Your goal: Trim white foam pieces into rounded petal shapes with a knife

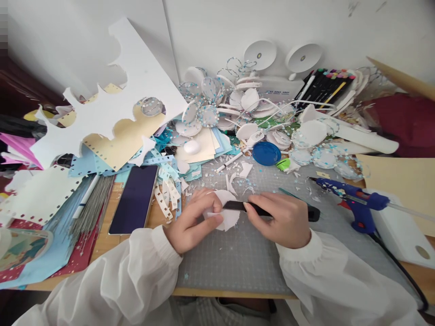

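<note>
My right hand (283, 219) is closed round a black utility knife (256, 208), its blade end pointing left. Between my hands, a white foam piece (227, 221) rests on the grey cutting mat (234, 267). The front end of the knife lies across this piece, close to my left fingertips. My left hand (195, 219) grips the foam at its left side, with thumb and curled fingers on it. Small white offcuts (245, 170) are scattered just beyond, beside a white pen (229, 161).
A blue glue gun (353, 194) lies at the right, its cable trailing to the front edge. On the left is a phone (134, 199) beside a bundle of wires (93, 203). Behind stand a cut-out white foam sheet (146, 72), a blue lid (266, 153) and piled foam discs (314, 132).
</note>
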The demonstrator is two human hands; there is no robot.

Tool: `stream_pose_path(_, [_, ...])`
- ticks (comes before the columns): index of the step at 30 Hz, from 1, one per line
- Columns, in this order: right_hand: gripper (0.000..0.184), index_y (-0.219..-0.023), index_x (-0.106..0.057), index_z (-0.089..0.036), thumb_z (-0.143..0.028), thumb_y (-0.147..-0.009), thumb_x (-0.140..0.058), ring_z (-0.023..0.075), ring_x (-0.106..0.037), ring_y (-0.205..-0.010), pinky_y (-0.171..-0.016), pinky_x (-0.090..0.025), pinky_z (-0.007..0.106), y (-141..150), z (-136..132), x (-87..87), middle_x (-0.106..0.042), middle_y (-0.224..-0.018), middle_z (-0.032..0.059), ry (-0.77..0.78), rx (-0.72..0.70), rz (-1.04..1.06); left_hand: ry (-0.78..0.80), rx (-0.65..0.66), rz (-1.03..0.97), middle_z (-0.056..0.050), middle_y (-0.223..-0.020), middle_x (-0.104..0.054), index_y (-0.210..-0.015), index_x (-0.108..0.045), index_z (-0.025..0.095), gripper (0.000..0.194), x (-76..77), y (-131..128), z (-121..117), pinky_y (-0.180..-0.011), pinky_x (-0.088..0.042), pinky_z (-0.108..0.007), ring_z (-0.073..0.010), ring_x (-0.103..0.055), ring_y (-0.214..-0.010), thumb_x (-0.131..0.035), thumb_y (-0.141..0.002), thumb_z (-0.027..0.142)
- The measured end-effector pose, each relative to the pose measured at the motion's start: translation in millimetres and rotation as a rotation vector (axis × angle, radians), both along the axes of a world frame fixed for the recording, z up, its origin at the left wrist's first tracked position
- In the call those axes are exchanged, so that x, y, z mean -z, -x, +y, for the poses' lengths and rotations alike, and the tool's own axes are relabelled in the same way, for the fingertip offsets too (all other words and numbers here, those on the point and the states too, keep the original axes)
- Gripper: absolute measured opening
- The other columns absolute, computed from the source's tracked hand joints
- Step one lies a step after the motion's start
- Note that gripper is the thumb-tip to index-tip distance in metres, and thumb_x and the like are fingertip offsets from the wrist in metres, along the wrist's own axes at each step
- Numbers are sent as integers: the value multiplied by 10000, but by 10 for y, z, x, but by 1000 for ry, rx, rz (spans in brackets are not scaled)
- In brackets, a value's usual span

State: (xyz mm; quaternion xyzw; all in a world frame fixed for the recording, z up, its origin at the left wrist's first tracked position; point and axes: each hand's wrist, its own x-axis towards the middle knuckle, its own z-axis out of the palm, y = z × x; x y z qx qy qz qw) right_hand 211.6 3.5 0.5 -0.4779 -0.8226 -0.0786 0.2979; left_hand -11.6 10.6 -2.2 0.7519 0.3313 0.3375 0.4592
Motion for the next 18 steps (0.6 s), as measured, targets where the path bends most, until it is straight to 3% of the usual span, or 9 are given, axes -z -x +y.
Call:
stream_pose_path(7, [171,-722,-687,-190,-281,-828,-588,119,-617,-541,-529,-362,248,-6,-12,8,-675,-614,-7,44,28,58,-44,-29,-75,-13,-822,-552,-871,-530,188,59,39,-8,19,-771,-369,-291,-148,-495,-797,-521,-902,237])
stream_pose_path(14, [174,-710,-681,-185,-278,-825,-588,118,-620,-538,-535,-371,245,-7,-7,20,-681,-619,-4,54,8,73,9,135,-60,-54,-961,-526,-830,-539,170,105,-3,8,11,-829,-398,-311,-176,-503,-919,-495,-904,231])
stream_pose_path(18, [186,-698,-680,-195,-291,-825,-584,110,-594,-507,-515,-346,248,-5,-8,20,-657,-579,-19,65,12,48,-19,15,-93,-29,-861,-535,-873,-549,178,58,42,-17,19,-728,-389,-275,-146,-501,-803,-544,-886,234])
